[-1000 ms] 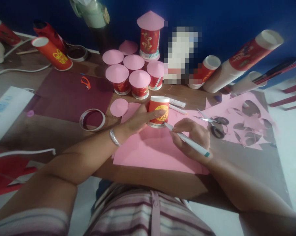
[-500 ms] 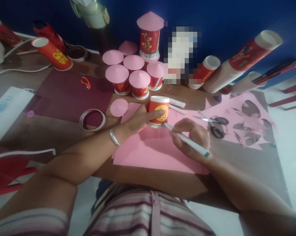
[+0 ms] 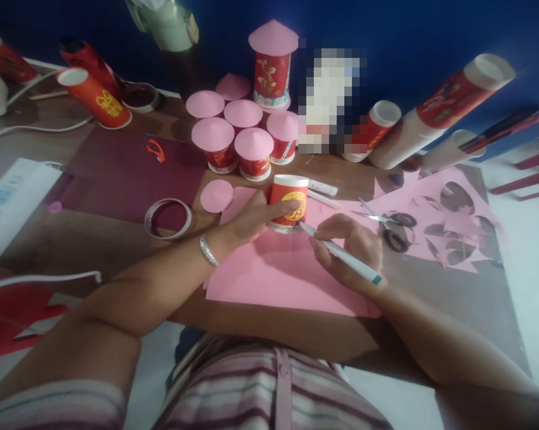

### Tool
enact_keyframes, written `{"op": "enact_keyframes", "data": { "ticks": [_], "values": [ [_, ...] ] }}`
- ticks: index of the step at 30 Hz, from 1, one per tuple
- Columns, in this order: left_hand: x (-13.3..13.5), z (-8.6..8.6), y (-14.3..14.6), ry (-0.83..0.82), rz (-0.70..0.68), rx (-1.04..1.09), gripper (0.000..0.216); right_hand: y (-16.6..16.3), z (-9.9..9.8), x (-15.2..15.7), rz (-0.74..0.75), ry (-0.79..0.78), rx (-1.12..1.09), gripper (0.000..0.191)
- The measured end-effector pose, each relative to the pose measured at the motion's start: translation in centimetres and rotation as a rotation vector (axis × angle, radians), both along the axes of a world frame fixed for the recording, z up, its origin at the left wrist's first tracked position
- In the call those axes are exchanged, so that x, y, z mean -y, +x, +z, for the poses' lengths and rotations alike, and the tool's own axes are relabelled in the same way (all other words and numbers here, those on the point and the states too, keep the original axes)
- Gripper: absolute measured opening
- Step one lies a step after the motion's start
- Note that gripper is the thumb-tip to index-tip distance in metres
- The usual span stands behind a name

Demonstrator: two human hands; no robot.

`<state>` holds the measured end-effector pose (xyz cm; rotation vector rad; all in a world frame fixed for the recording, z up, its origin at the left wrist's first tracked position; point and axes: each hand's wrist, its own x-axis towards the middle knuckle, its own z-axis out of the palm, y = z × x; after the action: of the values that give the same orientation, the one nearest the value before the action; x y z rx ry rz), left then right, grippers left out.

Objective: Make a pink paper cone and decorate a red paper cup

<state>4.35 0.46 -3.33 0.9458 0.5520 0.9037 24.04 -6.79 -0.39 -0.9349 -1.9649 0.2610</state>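
Observation:
A short red paper cup (image 3: 278, 200) with a yellow emblem and white ends is gripped in my left hand (image 3: 256, 215), the thumb across its front. In my right hand (image 3: 352, 251) is a white marker (image 3: 348, 263) with a green end. Its tip meets the cup near the lower white band, where small dark marks show. Beneath both hands lies pink paper (image 3: 269, 280). Just behind the cup are a white tube (image 3: 322, 187) and another white pen (image 3: 325, 199). A pink paper disc (image 3: 217, 196) sits left of the cup.
Several red cups with pink cone roofs (image 3: 254, 144) stand at the back. Scissors (image 3: 392, 224) lie by pink scraps (image 3: 466, 239) on the right. Stacked cups (image 3: 444, 107) lean behind them. A white ring (image 3: 187, 221) and an orange cutter (image 3: 155, 151) are on the left.
The marker tip has shifted very slightly to the right along the cup's lower edge. The cup and my left hand stay in place.

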Motion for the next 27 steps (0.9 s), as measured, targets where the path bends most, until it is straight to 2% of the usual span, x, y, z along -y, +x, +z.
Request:
{"op": "enact_keyframes", "data": {
  "ticks": [21,27],
  "values": [
    [0.15,0.51,0.09,-0.004,0.004,-0.006,0.045,-0.01,0.19,0.13,-0.005,-0.020,0.003,0.016],
    [0.10,0.34,0.09,0.013,0.011,-0.003,0.043,-0.04,0.19,0.28,-0.010,-0.044,0.018,0.011]
  ]
}}
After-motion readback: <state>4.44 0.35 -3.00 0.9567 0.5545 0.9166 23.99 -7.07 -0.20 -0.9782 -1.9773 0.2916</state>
